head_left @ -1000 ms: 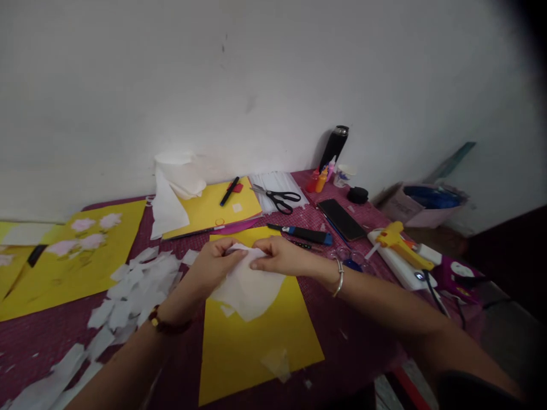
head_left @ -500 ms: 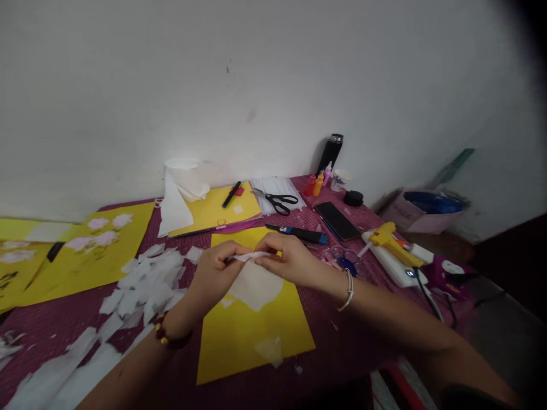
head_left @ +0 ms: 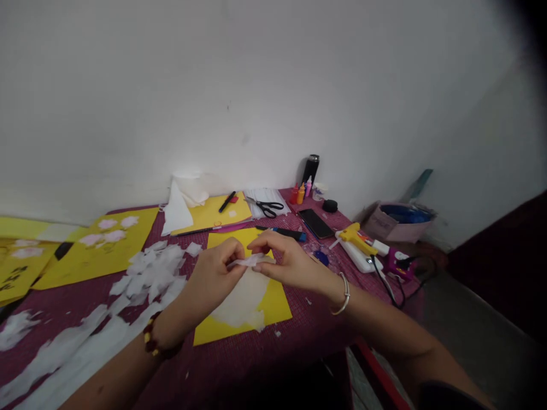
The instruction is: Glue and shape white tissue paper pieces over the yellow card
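My left hand (head_left: 217,273) and my right hand (head_left: 287,259) meet in front of me, each pinching the top edge of a thin white sheet of tissue paper (head_left: 239,299). The sheet hangs down from the fingers over a yellow sheet of card (head_left: 273,310) on the table. Its pinched edge looks gathered between the two hands. Left of my left hand lies a pile of torn white paper pieces (head_left: 147,273), with longer white strips (head_left: 85,356) nearer me. Beyond my right hand is a black and blue utility knife (head_left: 288,233).
Scissors (head_left: 265,206), a black pen (head_left: 227,202) and a phone (head_left: 316,223) lie farther back. A yellow glue gun (head_left: 358,238) rests on a white power strip (head_left: 356,256) at right. Small paint bottles (head_left: 301,194) stand by a black flask (head_left: 311,168). Yellow cards with pink flowers (head_left: 106,236) lie left.
The view has shifted, so the table things sit farther left. The white sheet hangs lower and covers more of the yellow card; both hands keep their pinch.
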`<state>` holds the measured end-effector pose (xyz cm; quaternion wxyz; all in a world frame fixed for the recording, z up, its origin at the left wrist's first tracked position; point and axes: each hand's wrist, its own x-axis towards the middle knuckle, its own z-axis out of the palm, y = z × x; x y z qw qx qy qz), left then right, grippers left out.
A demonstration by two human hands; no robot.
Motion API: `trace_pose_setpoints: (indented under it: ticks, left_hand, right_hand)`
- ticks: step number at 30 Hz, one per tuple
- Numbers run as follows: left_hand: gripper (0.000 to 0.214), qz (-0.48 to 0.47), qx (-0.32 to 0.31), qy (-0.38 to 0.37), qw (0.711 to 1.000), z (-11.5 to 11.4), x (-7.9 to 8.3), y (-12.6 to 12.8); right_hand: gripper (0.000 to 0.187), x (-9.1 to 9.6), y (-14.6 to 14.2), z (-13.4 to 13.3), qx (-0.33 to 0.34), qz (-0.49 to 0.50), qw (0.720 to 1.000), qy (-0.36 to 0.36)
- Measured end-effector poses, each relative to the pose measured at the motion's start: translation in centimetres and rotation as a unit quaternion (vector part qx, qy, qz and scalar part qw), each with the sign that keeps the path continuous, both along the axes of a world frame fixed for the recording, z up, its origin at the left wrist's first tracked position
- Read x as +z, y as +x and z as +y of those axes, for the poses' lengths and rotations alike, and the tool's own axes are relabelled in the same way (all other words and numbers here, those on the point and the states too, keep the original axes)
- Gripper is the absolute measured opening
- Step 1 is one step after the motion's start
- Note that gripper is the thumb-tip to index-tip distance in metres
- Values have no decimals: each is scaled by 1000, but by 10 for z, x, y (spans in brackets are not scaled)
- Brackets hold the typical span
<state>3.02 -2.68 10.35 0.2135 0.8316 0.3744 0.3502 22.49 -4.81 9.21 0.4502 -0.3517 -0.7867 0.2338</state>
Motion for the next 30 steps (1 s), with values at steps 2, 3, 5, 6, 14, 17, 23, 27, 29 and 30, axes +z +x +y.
trace_pose_setpoints:
  ticks: [2, 3, 5, 6, 14, 17, 23, 27, 29, 30]
  left_hand:
    - [8, -8, 9, 3, 1000, 8, -2, -3]
    - [8, -14, 14, 0, 1000, 14, -4, -4]
    - [7, -27, 14, -18, 999, 28, -8, -6]
    - [7, -39, 7, -39, 998, 35, -10, -7]
    - [26, -113, -94, -320, 936, 79, -29, -7]
    - [32, -133, -83, -379, 912, 83, -44, -4]
    - [27, -144, -59, -395, 905, 90, -60, 7]
    - [21, -142, -32, -365, 919, 101, -61, 16]
    - [17, -148, -23, -358, 922, 106, -61, 20]
    - [16, -149, -23, -358, 922, 108, -61, 21]
  right_hand:
    - [19, 1, -1, 8, 12, 31, 999, -19]
    - [16, 1, -1, 13, 14, 42, 999, -22]
    - [10, -1, -3, 26, 17, 43, 999, -14]
    - [8, -2, -4, 32, 19, 35, 999, -10]
    - [15, -20, -11, 67, -15, 73, 986, -147]
    - [11, -31, -10, 73, -53, 71, 982, -167]
    - [6, -48, -4, 81, -89, -7, 991, -104]
    - [7, -51, 2, 86, -75, -20, 993, -84]
    - [4, -52, 5, 89, -54, 7, 993, -102]
    - [5, -53, 6, 91, -47, 26, 991, -122]
